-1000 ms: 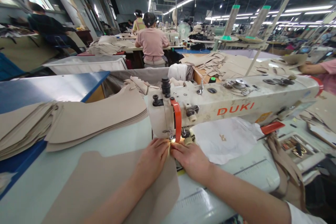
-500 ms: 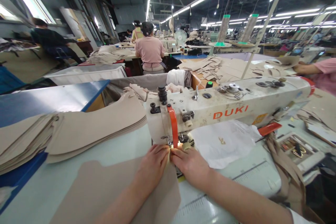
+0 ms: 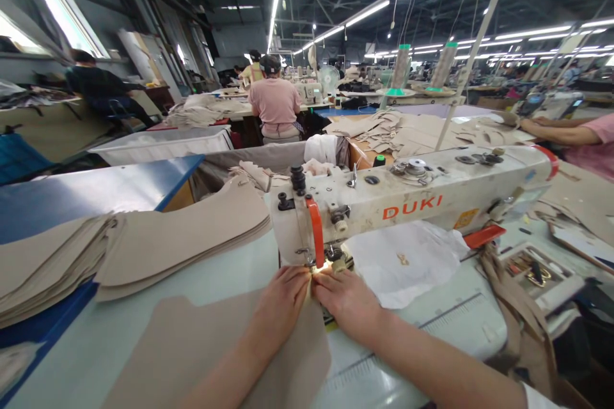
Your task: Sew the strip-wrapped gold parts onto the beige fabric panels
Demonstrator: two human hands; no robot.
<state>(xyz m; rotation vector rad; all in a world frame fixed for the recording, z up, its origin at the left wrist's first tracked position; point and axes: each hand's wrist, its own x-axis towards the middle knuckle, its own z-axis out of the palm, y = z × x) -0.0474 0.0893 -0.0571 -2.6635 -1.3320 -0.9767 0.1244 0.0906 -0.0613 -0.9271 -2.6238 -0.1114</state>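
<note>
A flat beige fabric piece [image 3: 192,345] lies on the sewing machine bed, its edge under the lit needle area. My left hand [image 3: 283,297] grips that piece just left of the presser foot, fingers bunched together. Close beside it, my right hand [image 3: 348,297] pinches the fabric edge in front of the needle; its fingertips nearly meet those of the left. Above both hands stands the white sewing machine [image 3: 364,204] with its red guard strip [image 3: 315,230]. The fingertips partly hide the presser foot and the stitched spot.
Stacked beige panels [image 3: 187,236] lie to the left, beside a blue-edged table [image 3: 119,172]. Right of the needle are a white cloth [image 3: 407,259] and a tray of small metal parts [image 3: 542,275]. Beyond the machine, a co-worker's arm [image 3: 561,133] reaches over beige pieces.
The camera view has shifted slightly. Both hands keep almost the same place at the needle, and the fabric shows hardly any movement.
</note>
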